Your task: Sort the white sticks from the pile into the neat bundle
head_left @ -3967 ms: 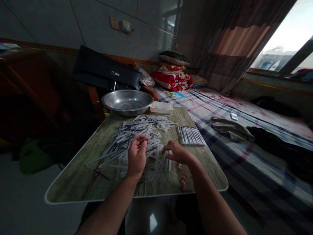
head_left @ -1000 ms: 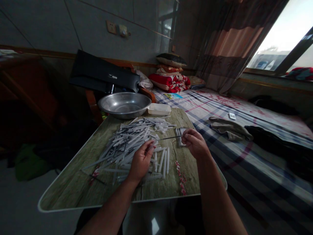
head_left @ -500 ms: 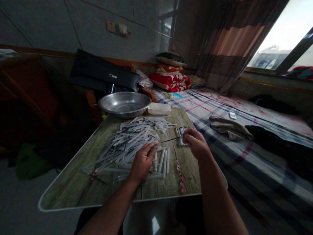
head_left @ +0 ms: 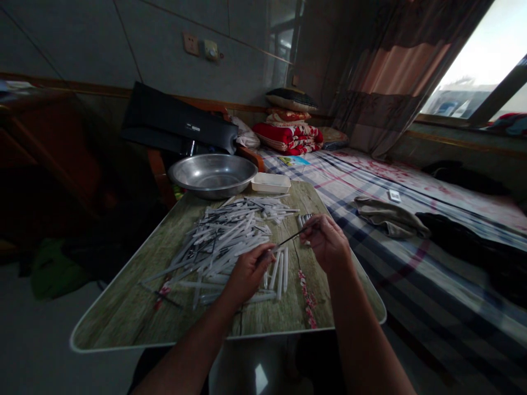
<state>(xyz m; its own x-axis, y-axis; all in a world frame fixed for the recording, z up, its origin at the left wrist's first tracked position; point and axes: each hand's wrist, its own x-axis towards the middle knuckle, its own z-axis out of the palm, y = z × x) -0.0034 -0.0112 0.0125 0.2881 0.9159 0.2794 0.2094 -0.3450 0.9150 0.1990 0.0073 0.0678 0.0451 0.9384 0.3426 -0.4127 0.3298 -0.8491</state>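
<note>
- A thin dark rod (head_left: 291, 237) is pinched by the right hand (head_left: 329, 242), over the counter (head_left: 132, 323) toward 2 o'clock; its lower end, at 8 o'clock, is met by the left hand's (head_left: 250, 270) drawn-in fingertips, though whether it is gripped there cannot be told.
- Done, it seems: a neat row (head_left: 302, 221) is laid at 2 o'clock, mostly hidden by the right hand.
- Left, by the look of it: far more, in a loose heap (head_left: 230, 233) around the middle; a few tubes (head_left: 280, 271) are lined up at its 4 o'clock.
- Compared with half a second ago, the hands are brought closer together and the rod is tilted more steeply.
</note>
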